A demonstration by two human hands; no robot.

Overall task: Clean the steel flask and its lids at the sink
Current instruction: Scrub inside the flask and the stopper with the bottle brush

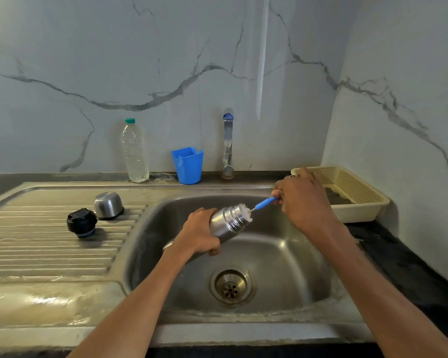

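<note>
1. Steel flask [224, 224] is held tilted over the sink basin [282, 257], mouth pointing up and to the right, body off the basin floor afaict.
2. My left hand [201, 232] has it around the mid-body, fingers wrapped round the far side and thumb curled underneath, so clamped on it properly.
3. Bottle brush [259, 204]: white bristles sit right at the flask mouth, partly in, blue handle sticking out toward the right. Right hand [304, 200] pinches the handle end, fingers closed on it.
4. So the step in hand looks like scrubbing the flask's inside. No water running from the tap [228, 146] that I can see.
5. Both lids are parked on the drainboard [49, 244], well to the left of the basin: black stopper lid [82, 223] and, just beside it, the steel cup lid [108, 205] upside down. Can't tell if they're washed yet.
6. Next move imo: push the brush deeper along the flask's axis and twist, keeping the left grip firm so the wet steel doesn't slip, then rinse under the tap.
7. Further out on the tabletop: plastic water bottle [135, 151], blue cup [187, 165], cream basket [347, 192] at the right.
</note>
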